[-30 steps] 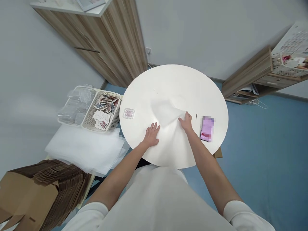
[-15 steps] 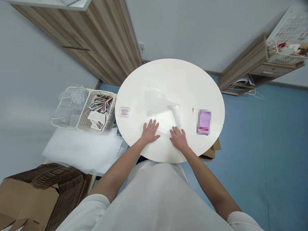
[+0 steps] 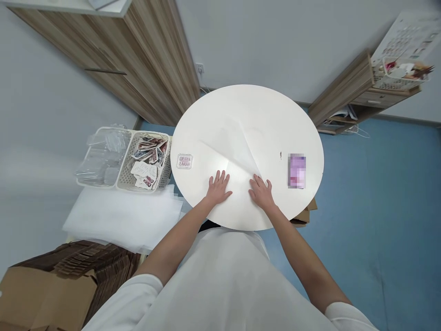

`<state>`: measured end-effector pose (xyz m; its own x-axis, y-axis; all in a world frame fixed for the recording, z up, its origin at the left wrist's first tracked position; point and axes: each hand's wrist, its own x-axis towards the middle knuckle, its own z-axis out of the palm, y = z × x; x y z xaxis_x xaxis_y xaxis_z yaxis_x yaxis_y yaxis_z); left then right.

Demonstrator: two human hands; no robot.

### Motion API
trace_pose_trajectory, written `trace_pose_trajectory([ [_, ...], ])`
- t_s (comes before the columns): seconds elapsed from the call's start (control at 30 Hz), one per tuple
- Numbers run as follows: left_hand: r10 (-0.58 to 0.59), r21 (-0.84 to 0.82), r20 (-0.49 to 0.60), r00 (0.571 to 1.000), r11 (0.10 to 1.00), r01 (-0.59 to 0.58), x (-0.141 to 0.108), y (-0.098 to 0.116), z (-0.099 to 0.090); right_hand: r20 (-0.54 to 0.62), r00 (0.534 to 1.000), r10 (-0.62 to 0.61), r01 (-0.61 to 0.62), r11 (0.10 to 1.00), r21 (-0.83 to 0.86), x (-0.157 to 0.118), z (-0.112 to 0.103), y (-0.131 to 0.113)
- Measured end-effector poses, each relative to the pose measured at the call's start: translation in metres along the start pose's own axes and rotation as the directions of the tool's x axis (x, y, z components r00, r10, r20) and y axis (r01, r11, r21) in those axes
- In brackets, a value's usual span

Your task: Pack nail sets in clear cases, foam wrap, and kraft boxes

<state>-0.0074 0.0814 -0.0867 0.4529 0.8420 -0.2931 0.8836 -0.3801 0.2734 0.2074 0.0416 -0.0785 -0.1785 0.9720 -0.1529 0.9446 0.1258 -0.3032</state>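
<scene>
A thin, translucent white sheet (image 3: 237, 145) lies on the round white table (image 3: 193, 119), folded over with one crease slanting down to the right. My left hand (image 3: 218, 188) rests flat near the sheet's lower edge, fingers spread. At the lower right corner of the sheet is my right hand (image 3: 262, 192), palm down, with its fingers apart and their tips touching the sheet. Off to the left on the tabletop sits a small clear plastic case (image 3: 185, 161) with pinkish pieces inside. On the right side lies a phone-shaped purple object (image 3: 296, 171), blurred by pixels.
Left of the table stand a basket of clear plastic packs (image 3: 103, 158) and a basket of printed cards (image 3: 139, 174). Below them are a stack of white sheets (image 3: 124, 216) and folded cardboard boxes (image 3: 51, 294). A wooden cabinet (image 3: 151, 59) and a shelf unit (image 3: 358, 99) flank the back wall.
The sheet's raised, curled flap has come down and now lies flatter in a pointed fold. My right hand has shifted slightly to the right, while my left stays spread on the table.
</scene>
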Motion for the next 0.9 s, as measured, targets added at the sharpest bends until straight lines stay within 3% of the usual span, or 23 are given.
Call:
trace_pose_trajectory([
  [0.13,0.029,-0.052,-0.038,0.999,0.998,-0.031,-0.016,-0.011,0.0,-0.083,0.995,0.046,-0.047,0.999,-0.016,-0.004,-0.002,-0.02],
  [0.27,0.003,-0.1,-0.099,0.995,0.995,-0.013,-0.034,-0.033,-0.006,-0.132,0.991,0.004,-0.009,0.999,-0.041,0.001,-0.003,-0.056],
  [0.37,-0.131,-0.172,-0.181,0.975,0.98,0.1,-0.045,-0.062,-0.013,-0.117,0.992,-0.038,0.034,0.999,-0.037,0.016,0.0,-0.09],
  [0.47,-0.325,-0.283,-0.248,0.913,0.925,0.252,-0.05,-0.1,-0.021,-0.082,0.994,-0.071,0.071,0.997,-0.002,0.042,0.007,-0.125],
  [0.57,-0.477,-0.429,-0.237,0.846,0.833,0.35,-0.046,-0.137,-0.028,0.001,0.994,-0.106,0.105,0.986,0.127,0.074,0.017,-0.155],
  [0.63,-0.524,-0.524,-0.208,0.826,0.773,0.358,-0.041,-0.155,-0.031,0.06,0.994,-0.095,0.075,0.959,0.274,0.096,0.025,-0.172],
  [0.8,-0.569,-0.639,-0.136,0.811,0.676,0.367,-0.026,-0.176,-0.036,0.17,0.985,0.041,-0.135,0.793,0.593,0.138,0.043,-0.2],
  [0.9,-0.533,-0.665,-0.114,0.839,0.668,0.334,-0.019,-0.177,-0.033,0.21,0.974,0.081,-0.207,0.689,0.695,0.15,0.048,-0.208],
])
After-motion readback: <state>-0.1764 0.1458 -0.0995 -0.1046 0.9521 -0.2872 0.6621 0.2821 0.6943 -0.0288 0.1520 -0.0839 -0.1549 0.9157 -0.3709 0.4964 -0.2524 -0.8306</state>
